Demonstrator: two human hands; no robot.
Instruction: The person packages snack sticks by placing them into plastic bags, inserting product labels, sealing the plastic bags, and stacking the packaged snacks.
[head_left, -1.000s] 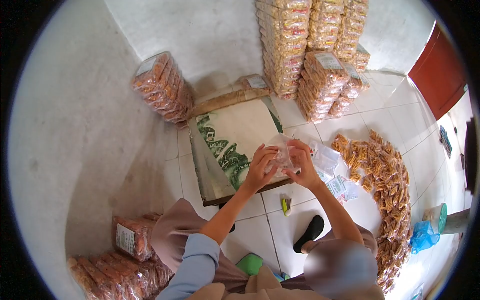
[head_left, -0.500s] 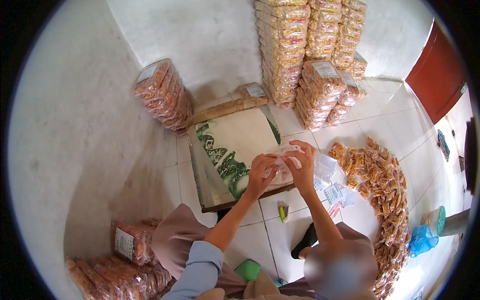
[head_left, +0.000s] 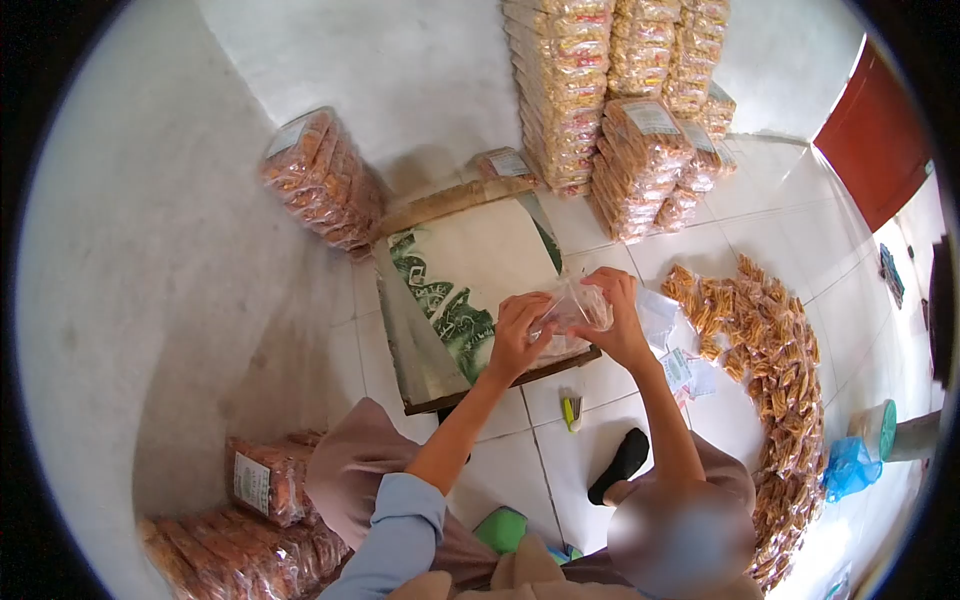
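Between left hand (head_left: 520, 332) and right hand (head_left: 618, 315), a grasped bag (head_left: 580, 303) looks unfilled. Beyond them, packs (head_left: 562, 100) stand stacked; rightward, snacks (head_left: 787, 400) lie loose.

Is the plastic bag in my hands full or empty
Empty, it appears: the clear plastic bag is see-through, with no contents visible inside.

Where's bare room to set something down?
Tabletop: pale middle, between green print and far edge. Floor: tiles between stacked packs and snack pile.
Crowded: tabletop's near right corner, left hand, right hand and plastic bag there; floor beside it, labels.
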